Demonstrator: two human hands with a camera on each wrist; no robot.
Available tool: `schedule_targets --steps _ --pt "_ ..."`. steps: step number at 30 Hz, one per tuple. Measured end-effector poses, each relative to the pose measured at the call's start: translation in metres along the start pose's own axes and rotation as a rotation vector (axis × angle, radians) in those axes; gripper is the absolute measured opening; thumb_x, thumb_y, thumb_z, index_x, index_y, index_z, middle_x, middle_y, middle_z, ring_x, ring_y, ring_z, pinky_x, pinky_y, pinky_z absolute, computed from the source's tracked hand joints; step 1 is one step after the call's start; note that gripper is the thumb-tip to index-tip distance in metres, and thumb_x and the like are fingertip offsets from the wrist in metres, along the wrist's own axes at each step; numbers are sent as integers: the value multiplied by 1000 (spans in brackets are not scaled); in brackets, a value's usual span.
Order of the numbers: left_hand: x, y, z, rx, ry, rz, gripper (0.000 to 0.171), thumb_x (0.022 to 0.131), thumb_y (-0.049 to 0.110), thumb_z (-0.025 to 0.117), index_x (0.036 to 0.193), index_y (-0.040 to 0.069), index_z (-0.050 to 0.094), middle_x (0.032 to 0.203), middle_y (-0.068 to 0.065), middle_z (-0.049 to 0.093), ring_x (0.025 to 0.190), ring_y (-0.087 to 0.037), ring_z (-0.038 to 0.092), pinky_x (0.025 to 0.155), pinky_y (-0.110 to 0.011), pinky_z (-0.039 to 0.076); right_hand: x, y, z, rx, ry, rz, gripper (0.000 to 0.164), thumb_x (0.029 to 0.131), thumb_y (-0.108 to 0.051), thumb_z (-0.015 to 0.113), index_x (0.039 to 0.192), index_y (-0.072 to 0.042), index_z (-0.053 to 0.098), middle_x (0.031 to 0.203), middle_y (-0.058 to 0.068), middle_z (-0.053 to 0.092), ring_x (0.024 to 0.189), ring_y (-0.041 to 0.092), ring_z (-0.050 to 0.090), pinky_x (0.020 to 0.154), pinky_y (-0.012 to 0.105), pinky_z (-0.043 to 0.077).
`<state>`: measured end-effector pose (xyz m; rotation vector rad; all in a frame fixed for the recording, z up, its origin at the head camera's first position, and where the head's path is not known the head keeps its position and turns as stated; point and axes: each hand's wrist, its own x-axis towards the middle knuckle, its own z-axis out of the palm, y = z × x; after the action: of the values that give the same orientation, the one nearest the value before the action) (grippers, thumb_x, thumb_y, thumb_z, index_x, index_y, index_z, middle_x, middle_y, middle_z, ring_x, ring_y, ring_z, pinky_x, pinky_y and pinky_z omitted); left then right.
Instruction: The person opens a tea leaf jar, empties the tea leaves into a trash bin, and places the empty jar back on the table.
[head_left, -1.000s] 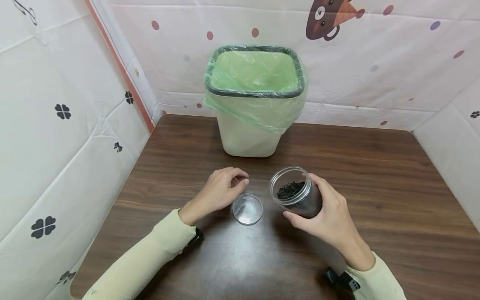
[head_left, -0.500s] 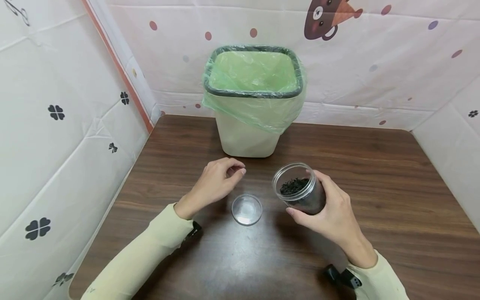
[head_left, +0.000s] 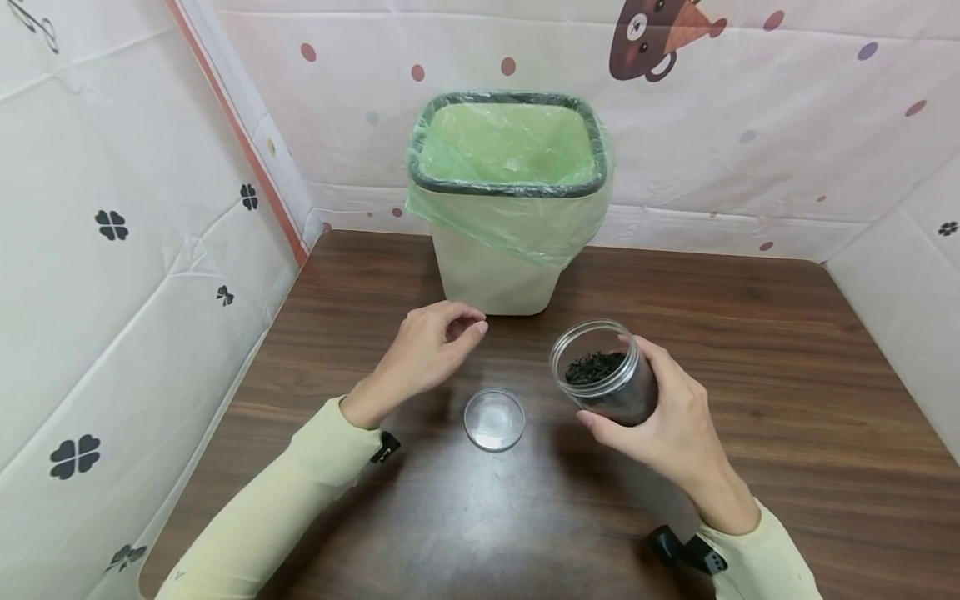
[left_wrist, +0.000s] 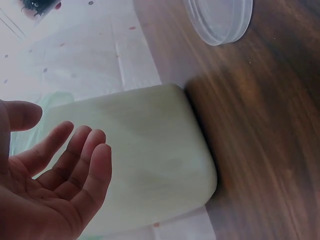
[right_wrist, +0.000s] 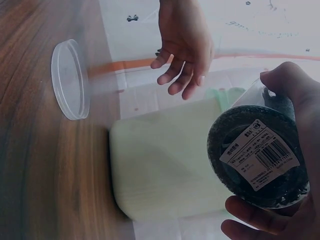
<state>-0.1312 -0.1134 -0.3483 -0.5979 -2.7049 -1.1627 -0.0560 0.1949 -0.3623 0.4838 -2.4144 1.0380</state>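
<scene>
My right hand (head_left: 678, 421) grips a clear jar (head_left: 633, 387) round its side, tilted with the open mouth toward the left. Dark, dry shreds that look like loose tea leaves (head_left: 592, 367) fill part of it. A white barcode label (right_wrist: 260, 155) shows on the jar's base in the right wrist view. Held over the table, my left hand (head_left: 423, 350) has loosely bent fingers with nothing in them; the left wrist view shows its bare palm and fingers (left_wrist: 95, 165). Between the hands, a clear round lid (head_left: 494, 419) lies on the table.
At the back of the wooden table (head_left: 750, 333) stands a pale bin (head_left: 495, 267) with a dark rim and a green plastic liner (head_left: 517, 150). Patterned white sheets (head_left: 360, 108) enclose the table at the back and sides.
My left hand has moved up and slightly left, away from the lid toward the bin's base. The jar in my right hand has shifted a little right and upward. The lid has stayed put.
</scene>
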Motion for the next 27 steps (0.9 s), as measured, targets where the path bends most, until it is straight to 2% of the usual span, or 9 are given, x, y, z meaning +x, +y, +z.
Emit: schedule_targets --steps 7,20,27 --pt "5 4 -9 32 26 21 20 97 27 63 107 15 76 93 7 69 82 -9 61 79 -31 49 5 -3 -3 0 24 -15 98 51 -26 98 139 -13 58 116 4 68 99 20 63 85 15 39" --pt "12 8 -18 11 38 29 19 97 25 63 107 14 75 98 6 71 83 -9 64 81 -34 51 11 -6 -8 -6 40 -16 99 50 -26 98 139 -13 58 115 4 68 99 20 63 86 14 38" --pt "15 8 -25 20 53 -2 22 98 26 62 109 13 76 97 5 70 83 -11 63 80 -33 50 13 -6 -13 -9 46 -16 99 49 -24 98 140 -13 58 116 4 68 98 20 63 85 14 38"
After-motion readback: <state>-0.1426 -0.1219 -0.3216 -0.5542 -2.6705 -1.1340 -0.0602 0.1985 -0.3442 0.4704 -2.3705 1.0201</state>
